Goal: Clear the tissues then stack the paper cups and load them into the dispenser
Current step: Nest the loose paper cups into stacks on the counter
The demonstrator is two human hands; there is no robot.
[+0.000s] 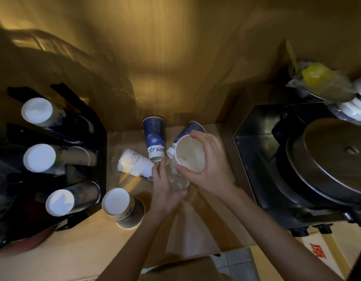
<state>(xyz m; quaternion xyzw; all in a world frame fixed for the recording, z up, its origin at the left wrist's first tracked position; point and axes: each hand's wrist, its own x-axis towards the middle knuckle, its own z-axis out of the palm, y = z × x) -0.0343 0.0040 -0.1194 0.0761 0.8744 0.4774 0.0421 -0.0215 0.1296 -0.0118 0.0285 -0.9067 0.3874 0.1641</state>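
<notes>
On the far left you've got the black dispenser [90,126] with three cup stacks poking out, a loose stack [122,207] beside it. Your left hand [167,191] grips a clear cup [178,182]; your right hand [208,159] clutches a white cup [190,153] with tissue [183,161] inside.

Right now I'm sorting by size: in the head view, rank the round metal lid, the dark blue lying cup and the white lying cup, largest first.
1. Round metal lid, clearly largest.
2. Dark blue lying cup and white lying cup look alike; no ranking between them.
</notes>
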